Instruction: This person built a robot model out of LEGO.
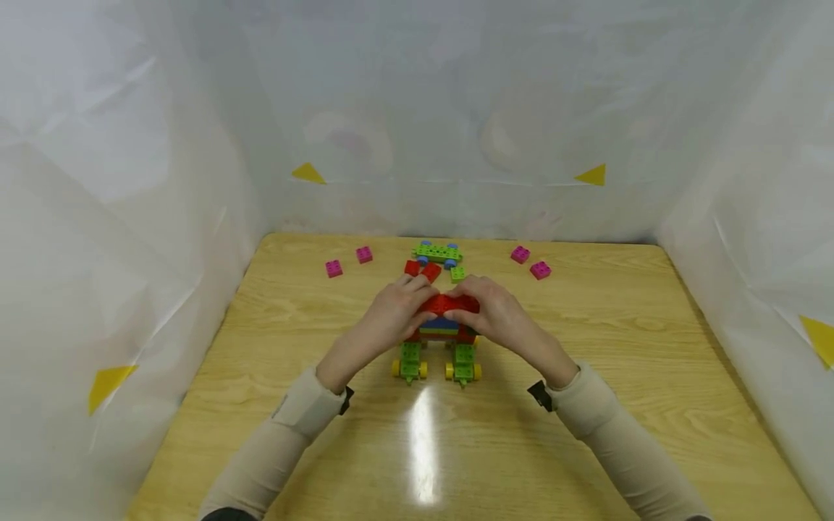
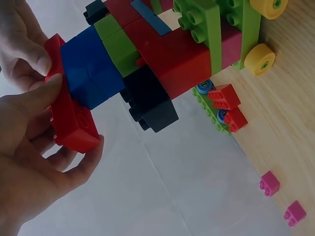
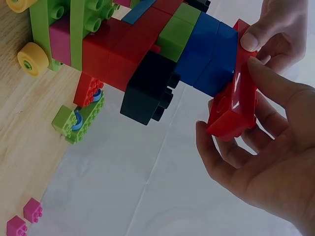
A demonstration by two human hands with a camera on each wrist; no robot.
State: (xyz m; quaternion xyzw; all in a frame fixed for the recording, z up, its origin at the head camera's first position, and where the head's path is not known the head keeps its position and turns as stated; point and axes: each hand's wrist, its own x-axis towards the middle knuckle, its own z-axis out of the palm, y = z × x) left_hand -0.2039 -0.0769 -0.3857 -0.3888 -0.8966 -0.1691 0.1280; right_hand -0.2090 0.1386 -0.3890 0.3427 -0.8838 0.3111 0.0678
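A toy-brick figure stands upright mid-table on two green wheeled bases point(image 1: 410, 360) with yellow wheels point(image 2: 259, 60). Above them come red bricks point(image 2: 172, 59), a green layer point(image 2: 118, 51), blue bricks point(image 2: 91, 66) and black bricks point(image 3: 147, 88) jutting out at the sides. Across the top lies a red brick piece point(image 1: 445, 304), seated on or touching the blue; whether it is pressed fully down I cannot tell. My left hand point(image 1: 394, 311) pinches its left end between thumb and fingers. Its right end is gripped the same way by my right hand point(image 1: 500, 312). Fingers partly hide the piece.
Behind the figure are a green wheeled base point(image 1: 436, 252) with blue wheels, loose red bricks point(image 1: 431, 272) and a green brick point(image 1: 457, 274). Pink bricks lie at back left point(image 1: 334, 268) and back right point(image 1: 540, 270). White sheeting point(image 1: 430, 108) with yellow triangles surrounds the wooden table point(image 1: 293, 311).
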